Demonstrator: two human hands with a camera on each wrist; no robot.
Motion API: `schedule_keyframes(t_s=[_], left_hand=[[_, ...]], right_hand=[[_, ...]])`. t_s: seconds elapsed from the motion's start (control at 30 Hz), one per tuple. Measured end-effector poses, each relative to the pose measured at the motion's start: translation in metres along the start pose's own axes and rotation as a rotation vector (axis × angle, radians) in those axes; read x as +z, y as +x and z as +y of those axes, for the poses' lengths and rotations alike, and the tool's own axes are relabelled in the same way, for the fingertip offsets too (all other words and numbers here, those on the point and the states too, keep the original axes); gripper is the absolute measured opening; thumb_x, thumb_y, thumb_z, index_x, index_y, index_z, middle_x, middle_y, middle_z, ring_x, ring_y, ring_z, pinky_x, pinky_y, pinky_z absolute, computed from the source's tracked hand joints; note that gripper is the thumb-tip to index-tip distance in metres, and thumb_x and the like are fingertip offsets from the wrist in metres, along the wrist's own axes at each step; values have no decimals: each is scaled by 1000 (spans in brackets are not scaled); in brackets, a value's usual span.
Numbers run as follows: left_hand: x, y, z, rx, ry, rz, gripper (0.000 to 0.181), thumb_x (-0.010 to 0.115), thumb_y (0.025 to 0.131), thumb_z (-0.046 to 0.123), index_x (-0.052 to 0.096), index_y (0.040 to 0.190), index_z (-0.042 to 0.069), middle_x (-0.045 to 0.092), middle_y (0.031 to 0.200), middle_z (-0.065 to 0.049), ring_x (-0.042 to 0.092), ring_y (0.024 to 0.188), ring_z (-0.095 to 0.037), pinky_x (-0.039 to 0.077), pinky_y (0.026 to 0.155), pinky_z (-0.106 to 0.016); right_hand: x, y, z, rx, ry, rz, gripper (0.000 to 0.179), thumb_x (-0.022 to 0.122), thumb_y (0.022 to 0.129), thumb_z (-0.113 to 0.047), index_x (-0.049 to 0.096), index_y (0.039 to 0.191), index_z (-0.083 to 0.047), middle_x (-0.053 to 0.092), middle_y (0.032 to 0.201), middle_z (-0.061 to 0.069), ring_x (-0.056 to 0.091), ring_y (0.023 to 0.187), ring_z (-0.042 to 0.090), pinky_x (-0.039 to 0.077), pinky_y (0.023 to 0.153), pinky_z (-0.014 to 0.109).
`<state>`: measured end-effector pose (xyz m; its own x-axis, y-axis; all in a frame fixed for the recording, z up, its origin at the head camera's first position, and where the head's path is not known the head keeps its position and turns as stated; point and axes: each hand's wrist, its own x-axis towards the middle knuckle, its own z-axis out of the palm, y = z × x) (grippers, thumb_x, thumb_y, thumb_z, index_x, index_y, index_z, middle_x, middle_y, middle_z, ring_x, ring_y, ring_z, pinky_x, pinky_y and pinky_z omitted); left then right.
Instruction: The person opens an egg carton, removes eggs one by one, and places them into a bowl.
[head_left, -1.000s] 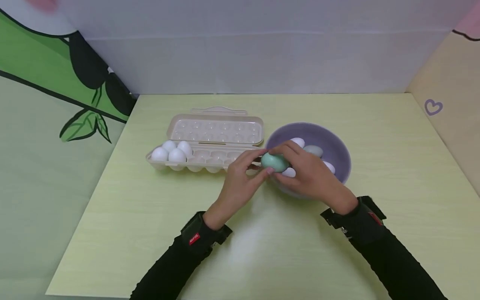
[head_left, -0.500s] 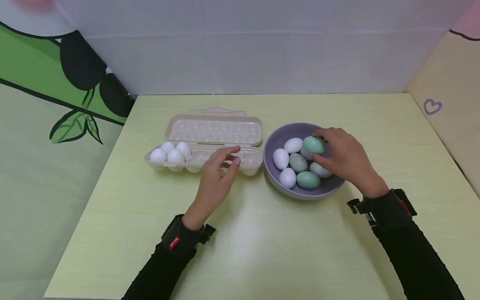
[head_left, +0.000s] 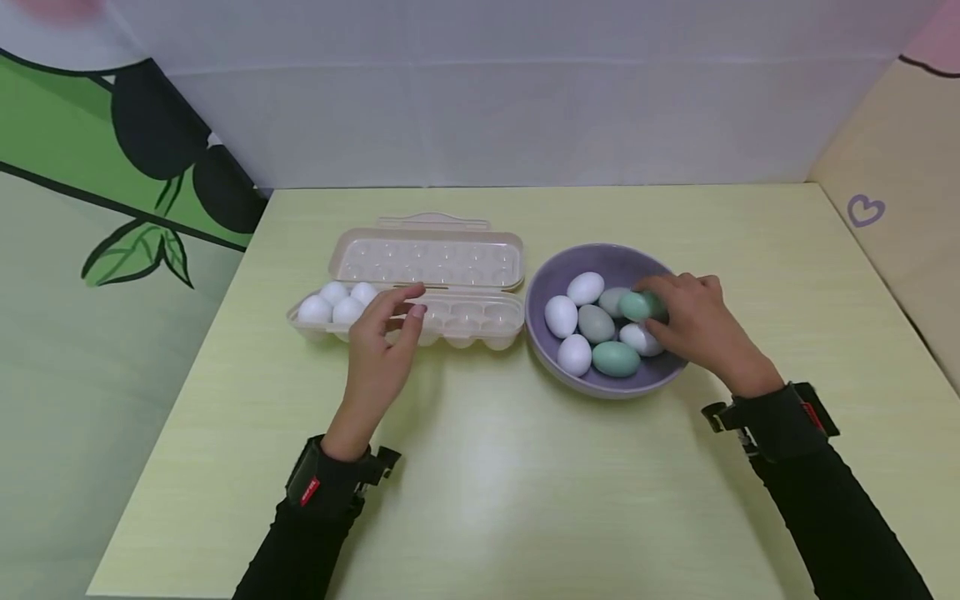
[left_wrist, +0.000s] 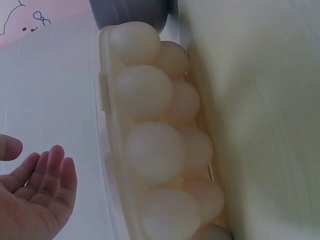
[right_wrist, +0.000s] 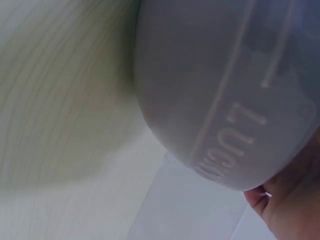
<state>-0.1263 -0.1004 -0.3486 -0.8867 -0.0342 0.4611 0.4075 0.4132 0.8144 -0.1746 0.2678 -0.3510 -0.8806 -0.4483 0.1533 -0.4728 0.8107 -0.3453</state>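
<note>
Inside the purple bowl (head_left: 534, 337), my right hand (head_left: 701, 329) pinches a green egg (head_left: 635, 306) between fingers and thumb. Another green egg (head_left: 616, 359), grey eggs (head_left: 596, 323) and several white eggs (head_left: 574, 356) lie around it. In the right wrist view, the bowl's outer wall (right_wrist: 200, 90) hides the eggs, and only part of the hand (right_wrist: 295, 205) shows. My left hand (head_left: 378, 358) hovers at the front of the open clear egg carton (head_left: 465, 317), fingers loosely bent, holding nothing. Several white eggs (head_left: 330, 304) sit in the carton's left end.
The carton's lid (head_left: 427, 257) is folded back towards the wall. Bowl and carton stand side by side on the pale table (head_left: 510, 500), the bowl to the right. A pale cloth wall (head_left: 480, 125) rises behind the table.
Both hands first held a green egg together between carton and bowl. The right hand then carried it rightward and down into the bowl. The left hand let go and moved left along the carton.
</note>
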Motion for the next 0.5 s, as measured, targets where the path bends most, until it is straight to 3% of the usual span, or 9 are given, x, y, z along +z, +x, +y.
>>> schedule_keyframes(t_s=[0.2, 0.5], left_hand=[[-14, -1, -5, -24, 10, 40, 23, 51, 87, -1, 58, 109, 1, 59, 106, -12, 56, 91, -20, 48, 75, -31], [-38, -3, -11, -9, -5, 116, 23, 51, 88, 6, 60, 109, 8, 60, 104, -7, 57, 88, -15, 47, 76, -25]], right_hand=[[5, -3, -4, -18, 23, -62, 38, 67, 76, -7, 54, 111, -6, 50, 108, 13, 47, 100, 28, 24, 83, 53], [10, -3, -13, 10, 44, -129, 34, 69, 75, -11, 58, 107, -6, 60, 104, 10, 50, 100, 27, 23, 90, 54]])
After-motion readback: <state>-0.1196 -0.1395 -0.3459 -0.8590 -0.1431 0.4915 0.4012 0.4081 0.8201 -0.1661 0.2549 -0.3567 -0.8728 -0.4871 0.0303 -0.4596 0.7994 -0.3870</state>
